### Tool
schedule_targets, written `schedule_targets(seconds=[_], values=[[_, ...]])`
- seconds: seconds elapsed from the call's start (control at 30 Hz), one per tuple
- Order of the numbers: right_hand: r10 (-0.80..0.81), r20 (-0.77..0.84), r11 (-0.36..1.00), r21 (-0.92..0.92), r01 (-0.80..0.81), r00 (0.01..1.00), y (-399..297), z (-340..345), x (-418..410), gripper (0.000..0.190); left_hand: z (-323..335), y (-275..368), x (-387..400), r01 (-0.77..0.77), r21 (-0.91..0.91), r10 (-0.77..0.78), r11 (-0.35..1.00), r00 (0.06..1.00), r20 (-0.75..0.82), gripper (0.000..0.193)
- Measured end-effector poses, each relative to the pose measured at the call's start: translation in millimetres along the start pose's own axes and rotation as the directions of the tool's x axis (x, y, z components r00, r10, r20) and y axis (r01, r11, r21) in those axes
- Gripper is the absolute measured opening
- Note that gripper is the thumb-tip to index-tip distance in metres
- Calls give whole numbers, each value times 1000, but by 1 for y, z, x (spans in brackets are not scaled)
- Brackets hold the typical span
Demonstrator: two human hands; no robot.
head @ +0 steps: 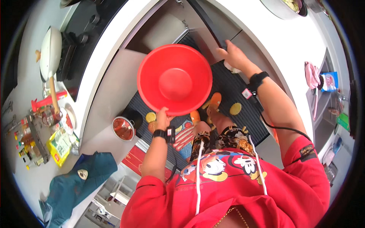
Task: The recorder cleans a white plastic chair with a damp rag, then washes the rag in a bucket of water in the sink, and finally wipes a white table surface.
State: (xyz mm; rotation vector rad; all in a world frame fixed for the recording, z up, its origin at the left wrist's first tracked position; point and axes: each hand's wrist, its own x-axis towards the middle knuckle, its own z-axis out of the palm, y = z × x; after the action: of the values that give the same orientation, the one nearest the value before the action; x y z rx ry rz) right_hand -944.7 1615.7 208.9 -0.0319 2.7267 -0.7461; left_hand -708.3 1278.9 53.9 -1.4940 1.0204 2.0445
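Observation:
A red plastic basin (pixel 175 82), its inside facing up towards me, hangs above the dark ribbed floor mat. My left hand (pixel 163 119) grips its near rim, with the fingers partly hidden under it. To the right of the basin, my right hand (pixel 233 55) is spread beside the edge of a cabinet door (pixel 209 25) that stands out from the lower cupboard; whether the fingertips touch the door cannot be told. A pale object (pixel 231 67) lies partly hidden below that hand.
A lined bin (pixel 123 128) stands at the left on the floor. White counters (pixel 293 37) curve along both sides. A wooden-handled pan (pixel 50 54), seasoning bottles and a teal cloth (pixel 82 182) are at the left. Sponge-like yellow pieces (pixel 235 109) show on the mat.

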Motion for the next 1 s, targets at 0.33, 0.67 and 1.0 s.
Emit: schedule_targets(seconds=[0.33,0.67,1.0], values=[[-270,411,959,199,203,871,-100,70,-19,67,-96,-64,-145,-39,-30,39,999,999,2,27],[-200,87,934,319,163,976,-28,33,-151,35,-95,-35,-210,-281,81,280,956,960,27,39],[194,94,885,412,-215,977,160,-51,-358,32,18,-12,-367,-520,122,487,845,844,226,55]])
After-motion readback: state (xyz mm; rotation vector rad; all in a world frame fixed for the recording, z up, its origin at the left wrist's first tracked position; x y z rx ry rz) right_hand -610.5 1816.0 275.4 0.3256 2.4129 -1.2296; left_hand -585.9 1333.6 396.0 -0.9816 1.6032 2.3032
